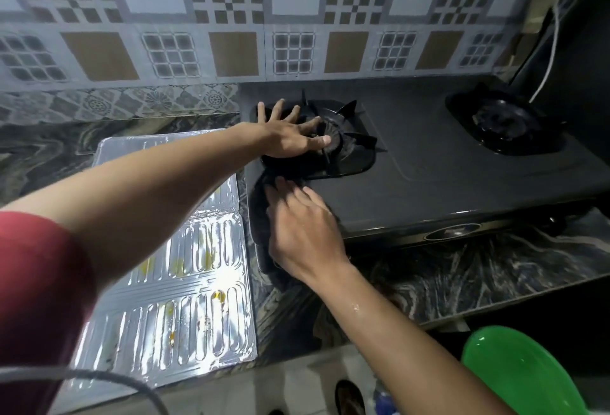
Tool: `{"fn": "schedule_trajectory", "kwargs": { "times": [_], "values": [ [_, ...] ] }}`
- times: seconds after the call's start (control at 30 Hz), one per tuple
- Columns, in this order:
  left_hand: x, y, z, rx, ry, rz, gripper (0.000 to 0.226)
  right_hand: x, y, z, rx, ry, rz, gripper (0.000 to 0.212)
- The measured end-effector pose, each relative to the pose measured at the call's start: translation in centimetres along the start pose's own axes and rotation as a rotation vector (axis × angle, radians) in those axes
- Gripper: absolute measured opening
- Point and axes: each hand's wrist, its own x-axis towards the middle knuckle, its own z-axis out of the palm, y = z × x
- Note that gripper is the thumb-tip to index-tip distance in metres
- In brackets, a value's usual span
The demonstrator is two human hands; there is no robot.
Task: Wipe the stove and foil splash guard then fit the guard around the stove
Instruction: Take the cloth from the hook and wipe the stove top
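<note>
A dark grey two-burner gas stove (pixel 429 164) stands on the marble counter against the tiled wall. My left hand (pixel 290 134) lies flat with fingers spread on the left burner grate (pixel 346 147). My right hand (pixel 303 230) presses a dark cloth (pixel 260 216) onto the stove's front left corner. The foil splash guard (pixel 185 282) lies flat on the counter to the left of the stove, shiny, ribbed and spotted with yellow stains. My left forearm crosses over its upper part.
The right burner (pixel 501 124) sits near a white cable (pixel 551 51) hanging by the wall. A green plastic basin (pixel 515 378) is below the counter edge at the lower right. A grey cord (pixel 99 378) loops at the lower left. The marble counter (pixel 462 276) runs along the front.
</note>
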Motion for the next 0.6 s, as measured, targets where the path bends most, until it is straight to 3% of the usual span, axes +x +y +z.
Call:
{"fn": "schedule_trajectory", "kwargs": {
  "times": [0.2, 0.33, 0.47, 0.6],
  "values": [
    [-0.1, -0.1, -0.3, -0.026, 0.02, 0.008, 0.084, -0.3, -0.8, -0.4, 0.117, -0.042, -0.279, 0.038],
    [-1.6, -0.4, -1.7, -0.159, 0.109, 0.037, 0.081, -1.5, 0.6, -1.9, 0.192, -0.23, -0.468, 0.059],
    [-5.1, -1.3, -3.4, -0.342, 0.293, 0.054, 0.071, -2.8, 2.1, -5.0, 0.511, -0.33, -0.304, 0.044],
    [-9.8, -0.9, -4.3, -0.485, 0.505, 0.088, 0.055, -1.3, 4.3, -7.4, 0.757, -0.115, -0.072, 0.035]
  ]
}}
